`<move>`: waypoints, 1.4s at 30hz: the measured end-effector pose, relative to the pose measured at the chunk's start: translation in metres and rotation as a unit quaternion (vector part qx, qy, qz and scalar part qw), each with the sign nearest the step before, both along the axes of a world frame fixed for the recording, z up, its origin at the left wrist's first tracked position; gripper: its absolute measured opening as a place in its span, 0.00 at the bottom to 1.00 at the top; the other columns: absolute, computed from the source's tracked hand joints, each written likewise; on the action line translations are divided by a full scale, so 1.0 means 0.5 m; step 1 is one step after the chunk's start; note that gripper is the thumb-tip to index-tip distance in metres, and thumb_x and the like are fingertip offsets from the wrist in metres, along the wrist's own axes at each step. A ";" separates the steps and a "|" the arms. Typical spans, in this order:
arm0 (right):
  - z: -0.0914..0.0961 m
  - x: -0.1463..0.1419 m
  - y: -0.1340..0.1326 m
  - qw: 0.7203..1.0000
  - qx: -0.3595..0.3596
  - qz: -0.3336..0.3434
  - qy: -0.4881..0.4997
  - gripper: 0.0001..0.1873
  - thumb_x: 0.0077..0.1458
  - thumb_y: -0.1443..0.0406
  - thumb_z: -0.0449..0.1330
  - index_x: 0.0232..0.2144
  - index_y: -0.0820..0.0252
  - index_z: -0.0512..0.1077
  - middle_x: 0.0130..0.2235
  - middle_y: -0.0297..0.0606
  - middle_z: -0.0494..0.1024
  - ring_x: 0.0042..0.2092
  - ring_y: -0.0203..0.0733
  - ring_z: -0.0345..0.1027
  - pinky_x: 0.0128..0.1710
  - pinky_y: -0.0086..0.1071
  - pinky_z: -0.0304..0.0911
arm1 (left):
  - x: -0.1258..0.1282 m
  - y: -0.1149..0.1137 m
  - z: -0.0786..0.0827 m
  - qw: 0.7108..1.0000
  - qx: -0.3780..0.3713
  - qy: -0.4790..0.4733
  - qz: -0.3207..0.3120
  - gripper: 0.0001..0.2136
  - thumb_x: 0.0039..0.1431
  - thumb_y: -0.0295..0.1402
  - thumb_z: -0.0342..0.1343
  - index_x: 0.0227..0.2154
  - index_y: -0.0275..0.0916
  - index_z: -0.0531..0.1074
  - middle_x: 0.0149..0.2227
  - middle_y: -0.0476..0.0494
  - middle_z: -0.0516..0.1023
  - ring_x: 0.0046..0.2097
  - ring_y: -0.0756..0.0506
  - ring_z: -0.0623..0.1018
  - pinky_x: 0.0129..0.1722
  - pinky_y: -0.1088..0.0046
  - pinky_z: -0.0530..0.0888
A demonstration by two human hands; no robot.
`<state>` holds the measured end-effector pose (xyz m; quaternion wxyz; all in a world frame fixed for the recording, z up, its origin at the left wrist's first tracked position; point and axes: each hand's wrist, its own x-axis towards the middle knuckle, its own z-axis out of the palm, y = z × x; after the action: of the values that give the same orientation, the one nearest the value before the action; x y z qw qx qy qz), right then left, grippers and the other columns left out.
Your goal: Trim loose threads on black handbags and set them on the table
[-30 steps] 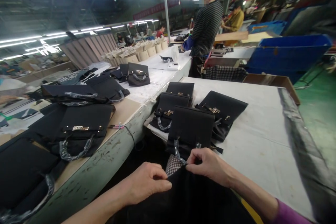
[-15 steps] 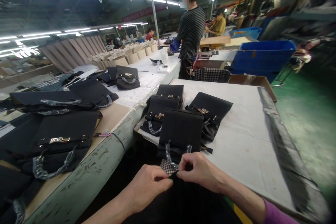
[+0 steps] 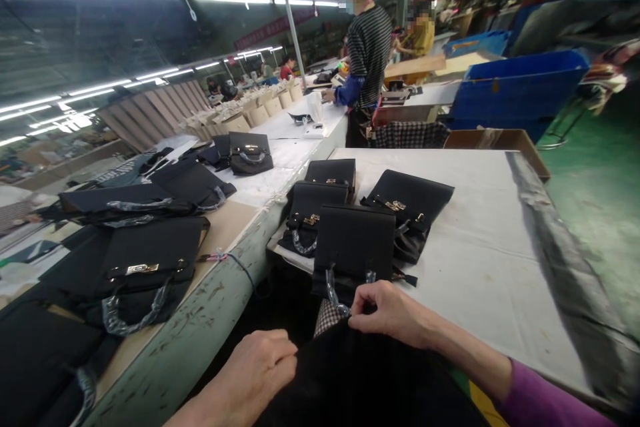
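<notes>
A dark black fabric piece fills the bottom middle; its lower part is out of frame and its exact kind does not show. My right hand pinches its upper edge between thumb and fingers. On the left, my left hand is closed at the same piece's edge, fingers curled. Just beyond the right hand stands a black handbag with plastic-wrapped handles hanging toward me. A bit of checked cloth shows between this bag and the black fabric.
More black handbags with gold clasps sit on the white table. Further black bags lie on the long bench at left. A co-worker in a striped top stands ahead. Blue bins and a cardboard box are at right.
My left hand has moved left and down, away from my right hand, along the black fabric's edge. My right hand keeps its pinch. The view has shifted slightly.
</notes>
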<state>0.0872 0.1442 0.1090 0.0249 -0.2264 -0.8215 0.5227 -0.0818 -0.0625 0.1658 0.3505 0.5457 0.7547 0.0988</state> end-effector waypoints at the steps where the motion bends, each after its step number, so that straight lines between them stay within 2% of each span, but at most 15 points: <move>1: 0.000 0.000 -0.001 1.000 -0.001 0.002 0.002 0.05 0.46 0.64 0.64 0.24 0.60 0.78 0.25 0.32 0.79 0.28 0.37 0.69 0.26 0.25 0.59 | -0.008 -0.021 0.002 1.000 -0.011 -0.001 -0.001 0.15 0.64 0.32 0.45 0.20 0.39 0.61 0.29 0.49 0.70 0.31 0.48 0.70 0.29 0.73 0.60; 6: 0.009 0.002 -0.008 1.000 -0.011 0.015 0.009 0.05 0.46 0.64 0.63 0.25 0.60 0.78 0.26 0.32 0.79 0.28 0.37 0.69 0.26 0.26 0.59 | -0.034 -0.120 -0.006 0.998 -0.011 0.004 0.057 0.16 0.65 0.36 0.43 0.20 0.39 0.59 0.29 0.49 0.67 0.33 0.48 0.70 0.31 0.74 0.62; 8: 0.014 0.003 -0.010 1.000 -0.014 0.023 0.012 0.05 0.46 0.64 0.63 0.25 0.60 0.78 0.26 0.32 0.80 0.29 0.37 0.70 0.27 0.26 0.60 | -0.038 -0.144 -0.002 0.996 -0.020 -0.021 0.084 0.16 0.63 0.37 0.44 0.21 0.39 0.62 0.30 0.50 0.67 0.33 0.48 0.71 0.32 0.74 0.63; 10: 0.019 0.004 -0.013 0.999 -0.014 0.027 0.015 0.05 0.46 0.64 0.63 0.25 0.60 0.78 0.27 0.32 0.80 0.29 0.37 0.70 0.27 0.26 0.60 | -0.039 -0.149 0.014 0.993 -0.041 -0.046 0.099 0.14 0.61 0.35 0.45 0.22 0.39 0.68 0.32 0.49 0.69 0.35 0.47 0.73 0.33 0.75 0.65; 13: 0.023 0.003 -0.017 1.000 -0.007 0.023 0.017 0.04 0.46 0.65 0.63 0.25 0.60 0.77 0.26 0.32 0.79 0.28 0.37 0.69 0.26 0.25 0.59 | -0.030 -0.111 0.046 0.994 -0.058 -0.041 0.085 0.10 0.53 0.31 0.50 0.32 0.41 0.77 0.36 0.49 0.74 0.37 0.46 0.74 0.35 0.75 0.67; 16: 0.026 0.003 -0.022 1.000 -0.004 0.022 0.021 0.05 0.47 0.65 0.64 0.25 0.61 0.77 0.25 0.31 0.79 0.28 0.36 0.69 0.25 0.25 0.59 | -0.006 -0.025 0.052 0.996 -0.030 -0.036 0.077 0.17 0.50 0.31 0.57 0.45 0.44 0.76 0.42 0.50 0.77 0.36 0.47 0.74 0.34 0.75 0.67; 18: 0.027 0.006 -0.022 0.999 -0.006 0.025 0.025 0.04 0.48 0.65 0.64 0.26 0.60 0.78 0.26 0.31 0.79 0.28 0.36 0.70 0.26 0.25 0.60 | 0.013 0.042 0.030 0.993 -0.005 -0.106 0.055 0.18 0.49 0.35 0.62 0.45 0.42 0.76 0.40 0.50 0.78 0.37 0.46 0.75 0.34 0.75 0.67; 20: 0.025 0.014 -0.017 0.999 -0.009 0.027 0.029 0.04 0.48 0.65 0.64 0.27 0.60 0.78 0.27 0.31 0.80 0.30 0.37 0.71 0.28 0.25 0.61 | 0.031 0.100 -0.005 0.986 0.017 -0.160 0.041 0.13 0.50 0.36 0.62 0.39 0.39 0.78 0.33 0.50 0.78 0.35 0.45 0.74 0.33 0.74 0.66; 23: 0.016 0.034 0.000 0.999 -0.019 0.031 0.037 0.04 0.47 0.67 0.66 0.29 0.59 0.79 0.30 0.31 0.81 0.33 0.38 0.73 0.32 0.26 0.64 | 0.048 0.149 -0.050 0.982 0.051 -0.178 0.049 0.09 0.49 0.33 0.62 0.33 0.36 0.78 0.29 0.50 0.76 0.33 0.46 0.72 0.32 0.74 0.65; 27: 0.004 0.057 0.020 0.997 -0.031 0.036 0.063 0.06 0.46 0.67 0.69 0.31 0.58 0.80 0.35 0.32 0.82 0.38 0.40 0.75 0.39 0.28 0.66 | 0.058 0.155 -0.064 0.975 0.049 -0.207 0.060 0.05 0.50 0.32 0.60 0.29 0.36 0.76 0.26 0.53 0.71 0.30 0.49 0.68 0.29 0.75 0.62; 31: -0.001 0.063 0.028 0.998 -0.027 0.006 0.059 0.04 0.45 0.68 0.70 0.28 0.58 0.79 0.30 0.31 0.81 0.34 0.40 0.74 0.35 0.27 0.65 | 0.063 0.149 -0.063 0.968 0.033 -0.234 0.080 0.04 0.51 0.31 0.59 0.30 0.36 0.75 0.27 0.53 0.72 0.30 0.50 0.68 0.29 0.76 0.62; 34: -0.002 0.067 0.032 0.998 -0.038 0.005 0.046 0.04 0.46 0.68 0.70 0.29 0.58 0.79 0.30 0.31 0.81 0.34 0.39 0.74 0.35 0.27 0.65 | 0.066 0.153 -0.066 0.965 0.018 -0.244 0.097 0.05 0.51 0.31 0.60 0.31 0.36 0.75 0.27 0.53 0.73 0.30 0.50 0.69 0.28 0.76 0.62; 39: -0.006 0.081 0.034 0.998 0.018 0.016 0.058 0.05 0.47 0.66 0.72 0.30 0.55 0.82 0.36 0.32 0.83 0.38 0.40 0.75 0.40 0.28 0.65 | 0.069 0.163 -0.069 0.963 0.011 -0.249 0.102 0.04 0.51 0.31 0.60 0.30 0.36 0.74 0.28 0.52 0.74 0.30 0.49 0.69 0.29 0.76 0.63; 42: -0.004 0.081 0.031 0.998 0.025 0.004 0.065 0.06 0.45 0.64 0.74 0.28 0.55 0.82 0.38 0.32 0.82 0.39 0.40 0.75 0.39 0.28 0.64 | 0.075 0.163 -0.068 0.960 0.009 -0.256 0.111 0.05 0.51 0.32 0.61 0.29 0.36 0.73 0.27 0.53 0.72 0.30 0.50 0.69 0.29 0.76 0.63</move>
<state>0.1276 0.1596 0.1068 0.0817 -0.1876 -0.8317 0.5162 -0.0443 0.0189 0.1316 0.5135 0.4178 0.6951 0.2803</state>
